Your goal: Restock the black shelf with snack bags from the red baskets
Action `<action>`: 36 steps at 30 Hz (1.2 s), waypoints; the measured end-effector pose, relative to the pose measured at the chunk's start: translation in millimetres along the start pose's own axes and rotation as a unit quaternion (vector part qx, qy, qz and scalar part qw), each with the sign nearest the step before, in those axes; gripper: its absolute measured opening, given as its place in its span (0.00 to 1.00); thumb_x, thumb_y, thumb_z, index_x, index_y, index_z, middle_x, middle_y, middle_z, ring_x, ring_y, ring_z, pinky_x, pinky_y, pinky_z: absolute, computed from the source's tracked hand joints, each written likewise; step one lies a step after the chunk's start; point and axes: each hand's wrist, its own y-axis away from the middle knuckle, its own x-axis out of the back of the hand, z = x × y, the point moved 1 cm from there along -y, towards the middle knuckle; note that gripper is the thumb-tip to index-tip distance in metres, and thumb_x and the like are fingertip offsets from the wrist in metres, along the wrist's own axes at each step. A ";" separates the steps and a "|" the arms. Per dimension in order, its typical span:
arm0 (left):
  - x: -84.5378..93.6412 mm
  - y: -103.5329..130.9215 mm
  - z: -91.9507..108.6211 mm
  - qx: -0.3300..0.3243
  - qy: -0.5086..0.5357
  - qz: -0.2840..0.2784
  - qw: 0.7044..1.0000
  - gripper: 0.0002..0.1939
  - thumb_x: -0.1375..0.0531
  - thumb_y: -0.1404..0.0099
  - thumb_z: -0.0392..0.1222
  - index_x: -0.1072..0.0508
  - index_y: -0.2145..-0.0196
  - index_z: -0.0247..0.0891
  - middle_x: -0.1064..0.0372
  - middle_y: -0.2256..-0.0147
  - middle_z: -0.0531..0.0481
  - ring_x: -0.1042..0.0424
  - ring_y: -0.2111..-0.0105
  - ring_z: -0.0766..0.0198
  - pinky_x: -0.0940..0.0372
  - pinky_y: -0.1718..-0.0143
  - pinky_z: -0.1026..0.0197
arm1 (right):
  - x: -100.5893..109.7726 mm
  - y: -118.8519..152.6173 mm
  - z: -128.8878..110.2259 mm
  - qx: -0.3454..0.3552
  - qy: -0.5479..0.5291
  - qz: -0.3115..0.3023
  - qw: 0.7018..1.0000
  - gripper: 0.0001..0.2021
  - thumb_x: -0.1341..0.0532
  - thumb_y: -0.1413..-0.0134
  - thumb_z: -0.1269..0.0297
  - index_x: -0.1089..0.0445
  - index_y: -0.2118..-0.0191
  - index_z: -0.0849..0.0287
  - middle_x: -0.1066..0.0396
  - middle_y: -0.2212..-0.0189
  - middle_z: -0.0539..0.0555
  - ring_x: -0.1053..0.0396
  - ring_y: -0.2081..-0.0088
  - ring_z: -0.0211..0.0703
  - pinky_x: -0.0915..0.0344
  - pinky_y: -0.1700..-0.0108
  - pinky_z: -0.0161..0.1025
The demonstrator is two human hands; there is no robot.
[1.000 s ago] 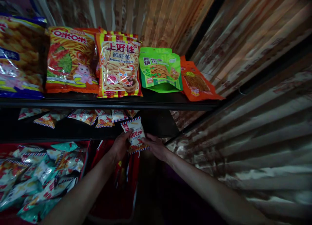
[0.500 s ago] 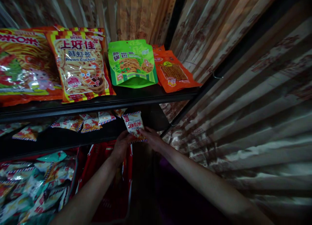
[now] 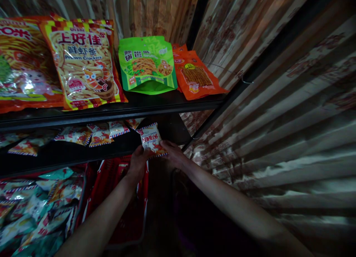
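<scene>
A small white and orange snack packet [image 3: 151, 137] with red lettering and a striped edge is held at the front of the lower shelf [image 3: 178, 132]. My left hand [image 3: 139, 160] grips its lower left corner, thumb on the front. On the packet's right side, my right hand [image 3: 172, 153] pinches the edge; the fingers behind are hidden. Similar small packets [image 3: 100, 136] lie in a row on the same shelf, to the left of the held one.
Above, the upper shelf [image 3: 139, 110] carries a prawn cracker bag [image 3: 86, 64], a green pouch [image 3: 147, 66] and orange packets [image 3: 197, 77]. Below are a red basket [image 3: 122, 227] and a container of many snack packets [image 3: 36, 212]. A dark post [image 3: 236, 90] and pleated curtain [image 3: 300, 138] stand right.
The view has shifted slightly, so the shelves appear a little higher and further left. Both hands still hold the packet, whose face has tilted a little.
</scene>
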 end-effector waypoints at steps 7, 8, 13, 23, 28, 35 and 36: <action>1.5 -6.7 -4.0 0.019 0.021 -0.050 0.998 0.25 0.30 0.56 0.42 0.27 0.59 0.34 0.24 0.62 0.45 0.27 0.60 0.55 0.38 0.51 0.51 | 4.0 -1.6 5.0 -0.006 -0.024 -0.012 1.000 0.17 0.28 0.66 0.57 0.27 0.67 0.58 0.24 0.67 0.51 0.28 0.64 0.41 0.30 0.63 0.39; 1.4 -6.4 -5.0 0.029 0.028 -0.048 0.998 0.24 0.31 0.55 0.42 0.27 0.60 0.34 0.24 0.63 0.45 0.27 0.60 0.56 0.38 0.51 0.51 | 5.1 -2.4 5.8 -0.002 -0.027 -0.003 1.000 0.17 0.28 0.66 0.57 0.28 0.68 0.58 0.24 0.66 0.51 0.28 0.64 0.42 0.30 0.62 0.39; -0.4 -1.9 -11.5 0.068 0.076 -0.017 0.995 0.14 0.31 0.53 0.35 0.25 0.66 0.34 0.24 0.65 0.47 0.27 0.62 0.63 0.38 0.49 0.58 | 9.4 -5.3 7.2 0.009 -0.026 0.027 0.999 0.16 0.30 0.63 0.56 0.27 0.66 0.57 0.24 0.65 0.51 0.27 0.64 0.41 0.30 0.61 0.40; 4.2 1.1 -17.6 0.058 0.072 0.020 0.996 0.12 0.32 0.55 0.31 0.24 0.69 0.33 0.24 0.69 0.49 0.26 0.67 0.65 0.33 0.58 0.60 | 8.5 -5.4 8.3 0.018 -0.017 0.038 0.999 0.16 0.30 0.62 0.55 0.27 0.66 0.58 0.24 0.66 0.52 0.28 0.65 0.40 0.31 0.64 0.38; 6.7 3.9 -14.7 0.068 0.081 0.020 0.994 0.11 0.34 0.53 0.30 0.24 0.69 0.34 0.24 0.68 0.48 0.26 0.68 0.65 0.31 0.62 0.62 | 9.1 -7.3 10.6 0.037 -0.020 0.036 0.998 0.16 0.31 0.61 0.53 0.26 0.67 0.58 0.24 0.67 0.52 0.28 0.66 0.40 0.32 0.63 0.38; 10.1 1.9 -12.5 0.024 0.009 0.030 0.999 0.12 0.35 0.50 0.33 0.26 0.65 0.33 0.25 0.65 0.46 0.26 0.66 0.63 0.32 0.58 0.57 | 6.3 -9.2 10.8 0.039 -0.009 0.056 0.998 0.18 0.31 0.63 0.52 0.27 0.67 0.59 0.24 0.66 0.53 0.28 0.67 0.40 0.31 0.64 0.38; 9.6 1.1 -12.7 0.007 -0.016 0.042 0.999 0.14 0.36 0.50 0.34 0.27 0.63 0.34 0.25 0.64 0.45 0.26 0.65 0.62 0.32 0.57 0.56 | 6.3 -9.8 10.8 0.043 -0.004 0.064 0.997 0.18 0.31 0.63 0.52 0.27 0.67 0.59 0.24 0.66 0.53 0.28 0.67 0.40 0.31 0.64 0.38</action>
